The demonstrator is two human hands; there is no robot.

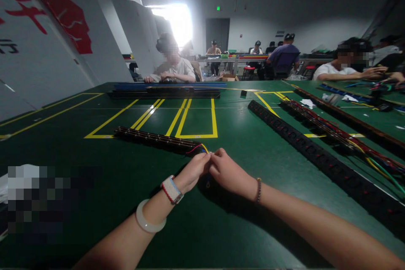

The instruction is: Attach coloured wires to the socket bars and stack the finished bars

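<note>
A long black strip with thin metal bars point(158, 138) lies across the green table in front of me, its near end close to my fingers. From that end a yellow wire point(205, 148) and a thin red wire point(193, 148) lead to my hands. My left hand point(193, 172) is closed, with thumb and finger pinching the wires. Right against it, my right hand point(229, 173) is closed in a pinch at the same spot. Below the fingers hangs a small ring-shaped end point(208, 184). My fingers hide the exact place where the wires are held.
On the right lie a long black power strip housing point(303, 147) and a strip bundled with coloured wires point(329, 128). Dark and blue rails point(167, 92) lie along the far edge, near a small black block point(243, 93). Yellow tape point(196, 136) marks the table point(253, 228). Several people sit beyond.
</note>
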